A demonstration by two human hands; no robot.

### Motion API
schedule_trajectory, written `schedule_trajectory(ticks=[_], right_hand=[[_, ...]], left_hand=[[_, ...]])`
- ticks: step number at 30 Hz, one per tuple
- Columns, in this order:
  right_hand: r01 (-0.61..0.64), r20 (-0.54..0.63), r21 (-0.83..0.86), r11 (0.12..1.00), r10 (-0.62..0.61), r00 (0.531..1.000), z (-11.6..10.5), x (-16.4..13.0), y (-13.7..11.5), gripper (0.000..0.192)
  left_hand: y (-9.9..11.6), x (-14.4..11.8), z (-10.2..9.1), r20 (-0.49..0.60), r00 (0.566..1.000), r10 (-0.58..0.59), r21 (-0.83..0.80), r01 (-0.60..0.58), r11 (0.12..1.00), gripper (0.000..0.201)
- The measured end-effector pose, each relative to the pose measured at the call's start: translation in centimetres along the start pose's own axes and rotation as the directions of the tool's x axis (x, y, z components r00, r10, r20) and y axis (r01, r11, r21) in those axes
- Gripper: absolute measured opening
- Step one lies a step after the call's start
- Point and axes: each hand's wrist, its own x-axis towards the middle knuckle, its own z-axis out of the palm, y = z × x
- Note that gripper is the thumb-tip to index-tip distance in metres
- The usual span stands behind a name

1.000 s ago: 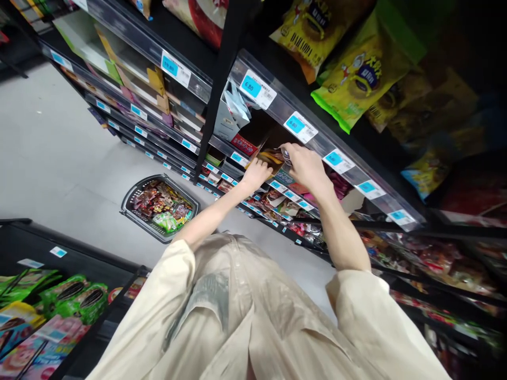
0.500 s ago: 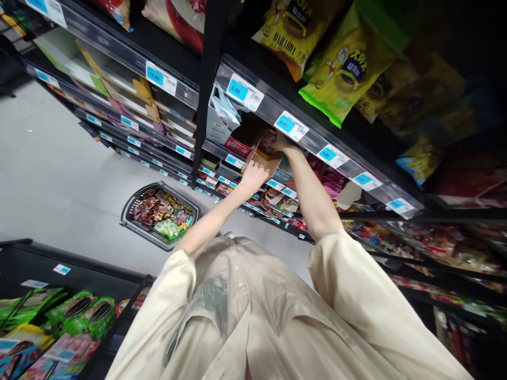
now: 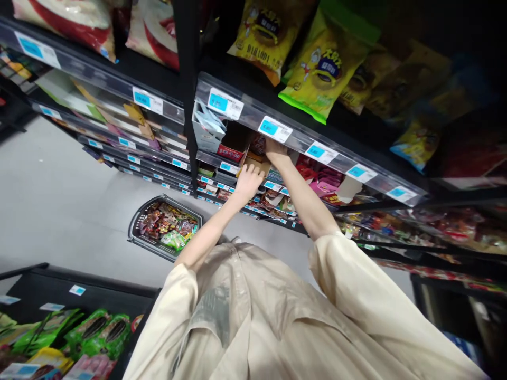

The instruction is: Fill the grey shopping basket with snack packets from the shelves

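On the shelf in front of me, my left hand (image 3: 250, 180) has its fingers curled over the front edge of an open cardboard box (image 3: 260, 160). Dark brown packets (image 3: 259, 144) show inside that box. My right hand (image 3: 276, 152) reaches in at the box's right side, beneath the upper shelf's price rail. Its fingers are hidden, so what they touch cannot be seen. Left of the box stand a red box (image 3: 231, 152) and a pale blue box (image 3: 208, 138) of packets.
A black shopping basket (image 3: 134, 232) with many snack packets stands on the grey floor (image 3: 79, 211) to the left. Yellow snack bags (image 3: 317, 79) hang over the upper shelf edge. Another shelf unit with green bags (image 3: 89, 332) is at lower left.
The view has shifted, so the shelves and basket sit a little differently in it. My left hand stays at the box's front edge, and my right hand remains at its right side.
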Motion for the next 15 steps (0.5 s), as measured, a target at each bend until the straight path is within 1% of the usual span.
schedule_trajectory(ticks=[2, 3, 4, 5, 6, 8, 9, 10, 11, 12, 13, 14, 15], right_hand=[[-0.002, -0.038, -0.021, 1.000, 0.001, 0.999, -0.3, -1.3, -0.5, 0.039], [0.032, -0.068, -0.022, 0.999, -0.033, 0.997, -0.6, -2.4, -0.8, 0.040], [0.090, -0.112, -0.011, 0.996, -0.090, 0.990, -0.9, -3.7, -1.1, 0.042], [0.170, -0.163, 0.009, 0.985, -0.167, 0.972, -1.3, -5.4, -1.2, 0.045], [0.272, -0.226, 0.036, 0.962, -0.257, 0.940, -1.5, -7.4, -1.3, 0.046], [0.477, -0.369, 0.085, 0.875, -0.417, 0.831, -1.5, -12.1, -0.8, 0.041], [0.561, -0.425, 0.101, 0.822, -0.474, 0.771, -1.2, -14.7, -0.3, 0.037], [0.622, -0.459, 0.114, 0.774, -0.515, 0.724, -0.8, -17.2, 0.4, 0.033], [0.654, -0.461, 0.137, 0.744, -0.537, 0.707, -0.1, -19.7, 1.3, 0.030], [0.670, -0.449, 0.166, 0.723, -0.550, 0.705, 0.6, -22.1, 2.4, 0.029], [0.666, -0.431, 0.193, 0.720, -0.548, 0.717, 1.4, -24.3, 3.5, 0.028], [0.630, -0.401, 0.224, 0.743, -0.519, 0.755, 2.3, -26.4, 4.8, 0.028], [0.575, -0.355, 0.261, 0.775, -0.476, 0.804, 3.1, -28.2, 6.0, 0.028]], left_hand=[[0.1, 0.1, -0.1, 0.012, 1.000, -0.003, 0.018, 0.003, 1.000, 0.031], [0.2, 0.2, -0.1, 0.020, 1.000, -0.008, 0.023, 0.007, 1.000, 0.032], [0.2, 0.4, 0.0, 0.026, 0.999, -0.018, 0.027, 0.017, 0.999, 0.034], [0.3, 0.5, 0.1, 0.031, 0.999, -0.030, 0.031, 0.029, 0.999, 0.036], [0.4, 0.5, 0.2, 0.031, 0.999, -0.042, 0.034, 0.041, 0.999, 0.039], [0.8, 0.3, 0.5, 0.005, 0.998, -0.061, 0.038, 0.060, 0.997, 0.043], [1.1, 0.0, 0.7, -0.026, 0.997, -0.067, 0.038, 0.068, 0.997, 0.045], [1.6, -0.6, 0.9, -0.071, 0.995, -0.069, 0.035, 0.072, 0.997, 0.047], [2.2, -1.3, 1.1, -0.127, 0.989, -0.072, 0.029, 0.076, 0.997, 0.048], [2.9, -2.2, 1.2, -0.191, 0.979, -0.072, 0.020, 0.077, 0.997, 0.048], [3.7, -3.2, 1.2, -0.259, 0.963, -0.073, 0.008, 0.078, 0.997, 0.046], [4.6, -4.3, 1.0, -0.325, 0.942, -0.079, -0.007, 0.082, 0.997, 0.041], [5.5, -5.5, 0.5, -0.392, 0.917, -0.078, -0.022, 0.075, 0.997, 0.033]])
